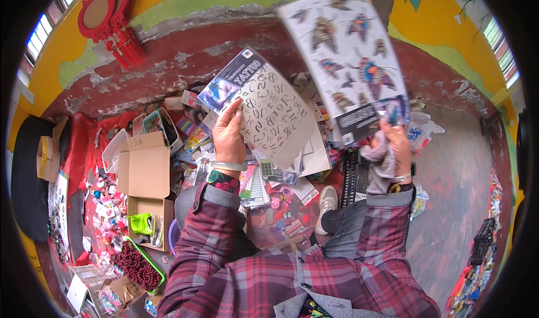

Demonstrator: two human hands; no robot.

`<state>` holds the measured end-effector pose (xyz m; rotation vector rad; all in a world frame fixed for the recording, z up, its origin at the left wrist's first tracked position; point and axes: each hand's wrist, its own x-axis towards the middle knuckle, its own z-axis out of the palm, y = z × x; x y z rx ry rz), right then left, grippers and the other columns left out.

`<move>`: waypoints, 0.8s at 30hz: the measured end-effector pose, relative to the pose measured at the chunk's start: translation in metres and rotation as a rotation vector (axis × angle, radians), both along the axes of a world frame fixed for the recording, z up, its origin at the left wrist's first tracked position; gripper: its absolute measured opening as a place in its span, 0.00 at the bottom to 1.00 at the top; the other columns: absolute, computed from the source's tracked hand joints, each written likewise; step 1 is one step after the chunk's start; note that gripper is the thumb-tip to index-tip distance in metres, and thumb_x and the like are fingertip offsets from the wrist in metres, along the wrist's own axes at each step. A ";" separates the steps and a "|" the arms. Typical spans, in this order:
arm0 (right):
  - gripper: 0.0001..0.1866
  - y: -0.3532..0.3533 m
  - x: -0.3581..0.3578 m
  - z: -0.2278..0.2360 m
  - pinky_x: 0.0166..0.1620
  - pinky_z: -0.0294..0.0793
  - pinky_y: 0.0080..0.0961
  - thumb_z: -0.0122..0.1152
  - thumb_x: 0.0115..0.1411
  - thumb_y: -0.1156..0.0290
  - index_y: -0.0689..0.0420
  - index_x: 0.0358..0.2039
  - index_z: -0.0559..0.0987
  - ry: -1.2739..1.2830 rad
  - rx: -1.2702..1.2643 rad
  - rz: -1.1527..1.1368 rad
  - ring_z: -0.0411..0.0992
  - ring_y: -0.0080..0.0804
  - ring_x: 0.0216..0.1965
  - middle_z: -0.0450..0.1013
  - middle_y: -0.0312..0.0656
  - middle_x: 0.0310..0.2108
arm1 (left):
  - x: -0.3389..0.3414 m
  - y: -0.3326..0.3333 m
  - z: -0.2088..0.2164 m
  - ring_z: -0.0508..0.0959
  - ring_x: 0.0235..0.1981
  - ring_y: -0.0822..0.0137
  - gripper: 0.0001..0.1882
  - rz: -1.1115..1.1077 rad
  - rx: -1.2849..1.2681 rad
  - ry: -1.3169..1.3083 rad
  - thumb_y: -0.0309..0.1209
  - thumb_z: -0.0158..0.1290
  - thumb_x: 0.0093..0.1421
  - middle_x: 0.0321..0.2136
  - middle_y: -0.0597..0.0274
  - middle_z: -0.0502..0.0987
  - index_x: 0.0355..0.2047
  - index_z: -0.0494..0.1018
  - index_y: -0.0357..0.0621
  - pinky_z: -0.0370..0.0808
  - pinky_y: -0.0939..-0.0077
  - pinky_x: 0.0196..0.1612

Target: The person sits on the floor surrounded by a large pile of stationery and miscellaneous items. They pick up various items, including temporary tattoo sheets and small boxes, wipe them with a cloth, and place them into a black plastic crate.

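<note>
My left hand (229, 139) grips a temporary tattoo sheet (276, 113) by its left edge, thumb on the front. This sheet is beige with curly black lettering and has a dark header strip at its upper left. Held up at the right is a second tattoo sheet (351, 54), white with colourful moths and insects, its dark strip at the bottom. My right hand (400, 149) pinches that sheet's lower corner. A crumpled greyish cloth (379, 163) also hangs at my right hand, against the palm and wrist. The two sheets are apart.
Piled papers and packets lie beneath my hands, with a black keyboard (349, 175) by my right shoe (327, 206). Left stand an open cardboard box (143, 169), white baskets (116, 149) and a green-rimmed tray (160, 278) of dark red beads. A plastic bag (424, 130) lies right.
</note>
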<state>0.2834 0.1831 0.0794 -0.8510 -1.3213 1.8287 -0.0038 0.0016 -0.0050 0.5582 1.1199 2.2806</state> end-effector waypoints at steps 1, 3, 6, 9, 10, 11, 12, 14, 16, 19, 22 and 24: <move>0.16 0.005 0.009 0.004 0.15 0.59 0.16 0.51 0.62 0.63 0.56 0.19 0.71 0.018 0.028 -0.048 0.61 0.18 0.11 0.63 0.31 0.11 | 0.004 0.001 0.006 0.68 0.50 0.67 0.26 0.035 0.044 0.066 0.24 0.48 0.59 0.55 0.54 0.63 0.58 0.57 0.37 0.64 0.72 0.53; 0.15 0.022 0.029 -0.005 0.16 0.61 0.16 0.52 0.61 0.64 0.57 0.20 0.72 -0.012 0.085 -0.127 0.63 0.18 0.12 0.64 0.32 0.13 | 0.016 0.004 0.021 0.69 0.48 0.69 0.32 0.100 0.133 0.196 0.17 0.46 0.56 0.56 0.55 0.61 0.61 0.52 0.39 0.65 0.73 0.53; 0.13 0.035 0.033 -0.010 0.19 0.67 0.18 0.54 0.60 0.63 0.56 0.22 0.72 0.015 0.036 -0.147 0.66 0.20 0.15 0.66 0.32 0.15 | 0.020 0.003 0.033 0.70 0.49 0.66 0.39 0.047 0.151 0.129 0.13 0.47 0.53 0.56 0.53 0.60 0.63 0.46 0.47 0.67 0.72 0.52; 0.11 0.020 0.017 -0.005 0.21 0.72 0.21 0.54 0.60 0.66 0.54 0.22 0.70 0.092 -0.088 -0.197 0.69 0.22 0.16 0.67 0.32 0.16 | 0.015 -0.002 0.031 0.72 0.46 0.65 0.33 -0.061 0.130 0.032 0.15 0.48 0.53 0.50 0.52 0.67 0.60 0.53 0.41 0.69 0.71 0.50; 0.10 0.026 0.017 -0.012 0.21 0.73 0.21 0.54 0.60 0.66 0.54 0.23 0.70 0.103 -0.092 -0.147 0.70 0.22 0.17 0.67 0.33 0.17 | 0.012 -0.001 0.031 0.73 0.44 0.65 0.30 -0.114 0.117 0.006 0.16 0.48 0.54 0.47 0.52 0.69 0.57 0.56 0.39 0.69 0.71 0.49; 0.10 0.031 0.017 -0.020 0.21 0.73 0.21 0.53 0.60 0.66 0.54 0.23 0.70 0.113 -0.097 -0.098 0.71 0.23 0.18 0.68 0.33 0.17 | 0.009 -0.001 0.029 0.74 0.43 0.66 0.27 -0.167 0.104 -0.019 0.17 0.48 0.54 0.45 0.53 0.72 0.55 0.59 0.37 0.70 0.71 0.49; 0.09 0.027 0.014 -0.018 0.22 0.74 0.20 0.53 0.60 0.66 0.55 0.24 0.70 0.113 -0.116 -0.091 0.72 0.23 0.19 0.69 0.34 0.19 | 0.008 -0.001 0.026 0.75 0.41 0.66 0.17 -0.174 0.030 -0.072 0.18 0.47 0.55 0.39 0.55 0.75 0.46 0.66 0.34 0.71 0.72 0.47; 0.09 0.027 0.012 -0.022 0.22 0.74 0.20 0.53 0.60 0.66 0.55 0.24 0.71 0.100 -0.122 -0.076 0.72 0.24 0.19 0.69 0.34 0.20 | 0.007 -0.001 0.021 0.76 0.40 0.65 0.14 -0.196 0.043 -0.135 0.18 0.47 0.56 0.39 0.54 0.75 0.44 0.68 0.35 0.71 0.72 0.47; 0.09 0.025 0.009 -0.022 0.23 0.74 0.21 0.54 0.60 0.67 0.55 0.25 0.71 0.087 -0.118 -0.058 0.72 0.24 0.20 0.70 0.34 0.21 | 0.009 0.000 0.018 0.76 0.41 0.65 0.13 -0.201 0.046 -0.194 0.18 0.46 0.56 0.40 0.54 0.75 0.43 0.68 0.35 0.71 0.72 0.48; 0.09 0.030 0.012 -0.035 0.24 0.74 0.21 0.54 0.60 0.67 0.55 0.25 0.71 0.091 -0.153 -0.107 0.72 0.23 0.20 0.70 0.34 0.21 | 0.009 0.002 0.013 0.75 0.42 0.64 0.13 -0.194 0.057 -0.251 0.18 0.44 0.57 0.41 0.55 0.75 0.44 0.67 0.35 0.71 0.70 0.48; 0.08 0.028 0.009 -0.032 0.23 0.72 0.19 0.55 0.59 0.66 0.54 0.25 0.72 0.075 -0.123 -0.043 0.71 0.22 0.19 0.71 0.34 0.22 | 0.005 0.004 0.009 0.74 0.43 0.63 0.15 -0.199 0.089 -0.263 0.19 0.42 0.59 0.42 0.56 0.74 0.47 0.65 0.37 0.71 0.69 0.48; 0.08 0.026 0.007 -0.029 0.23 0.72 0.18 0.55 0.59 0.66 0.54 0.25 0.72 0.059 -0.116 -0.009 0.71 0.22 0.19 0.71 0.33 0.21 | 0.007 0.001 0.009 0.74 0.44 0.62 0.15 -0.164 0.083 -0.290 0.21 0.42 0.60 0.44 0.55 0.72 0.48 0.63 0.37 0.71 0.68 0.49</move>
